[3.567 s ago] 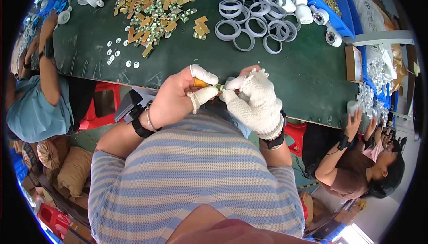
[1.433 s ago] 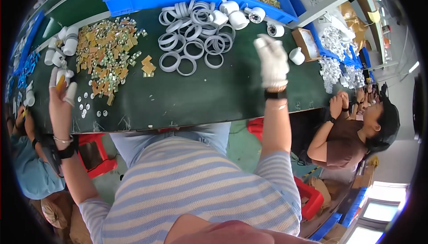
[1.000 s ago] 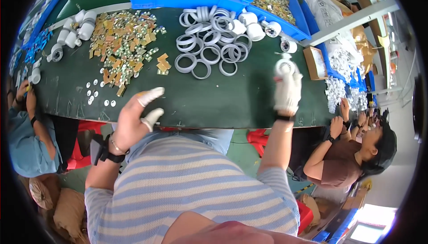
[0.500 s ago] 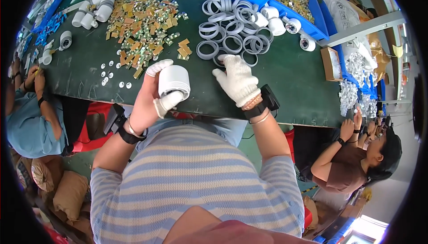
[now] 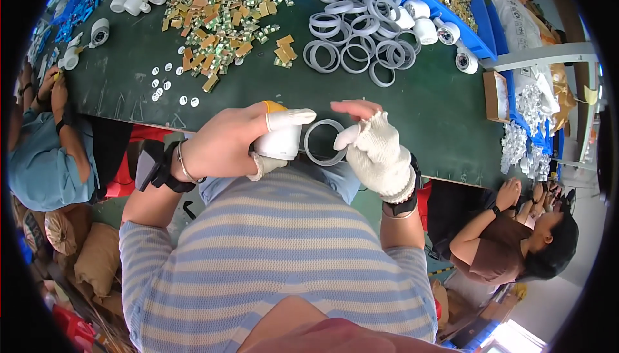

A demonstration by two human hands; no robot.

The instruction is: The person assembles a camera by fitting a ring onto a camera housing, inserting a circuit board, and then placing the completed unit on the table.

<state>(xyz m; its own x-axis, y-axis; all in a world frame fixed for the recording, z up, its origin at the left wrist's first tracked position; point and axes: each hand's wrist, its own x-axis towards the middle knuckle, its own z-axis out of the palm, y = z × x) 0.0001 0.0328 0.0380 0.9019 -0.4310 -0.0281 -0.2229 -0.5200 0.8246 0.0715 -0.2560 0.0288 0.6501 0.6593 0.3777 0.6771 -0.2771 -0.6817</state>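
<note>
My left hand (image 5: 229, 139) is curled round a white cylindrical housing (image 5: 280, 144), thumb and fingers gripping its sides. My right hand (image 5: 377, 156), partly closed, pinches a grey ring (image 5: 307, 143) just beside it. I hold both at the table's (image 5: 445, 121) near edge; green surface stretches to my right, with loose rings (image 5: 366, 29) farther back.

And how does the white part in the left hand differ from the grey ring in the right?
The white part is a deep, cylinder-like body; the grey ring is a slim open loop. The white part is brighter, the grey ring duller. The white part shows its side, while the grey ring shows its hole. Both look round: the left hand holds one, the right hand the other.
</note>
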